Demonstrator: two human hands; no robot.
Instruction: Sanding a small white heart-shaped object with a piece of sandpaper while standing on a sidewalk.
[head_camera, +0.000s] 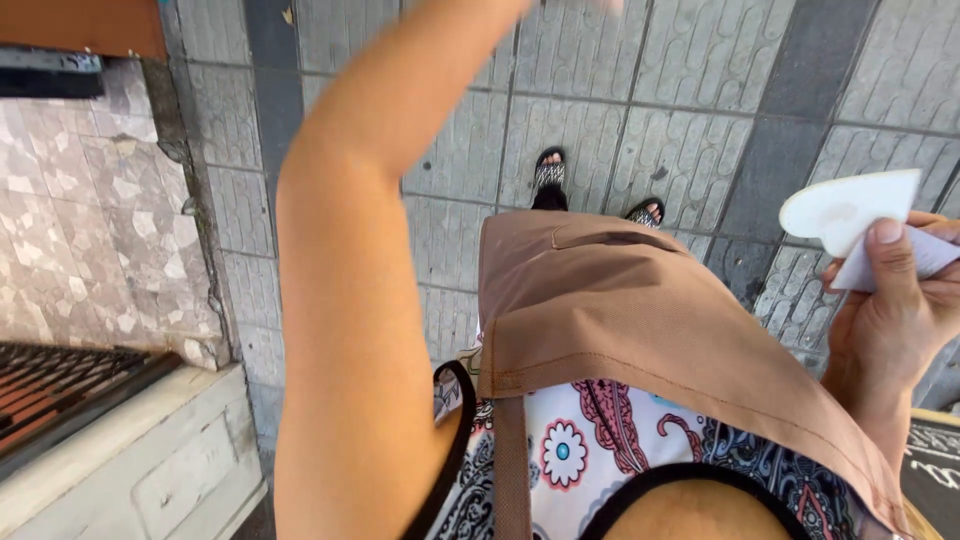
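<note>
A: Holding a white heart-shaped card (848, 208) at about three o'clock in the head view, the right hand (895, 320) closes on it with the thumb pressed flat across its lower right part. A second pale sheet (930, 255) lies behind the card, pinched in the same grip.

B: And the left hand?

A: The left arm (350, 300) rises from seven o'clock toward twelve, and the hand passes out of view at the top edge, so whether it is open or closed cannot be told.

B: How would the card handle?

A: Judged from its crisp outline and unsupported flat edge, it is light, thin and fairly stiff, probably card rather than soft paper, though the glare makes this uncertain. It would crease if squeezed hard and could slide from dry fingers. The best hold is a pinch near the pointed end, thumb on one face and fingers behind, as shown.

B: Surroundings?

A: A tan apron (620, 320) over a patterned dress (600, 440), sandalled feet (550, 172) at twelve o'clock on grey paving (700, 60).
</note>
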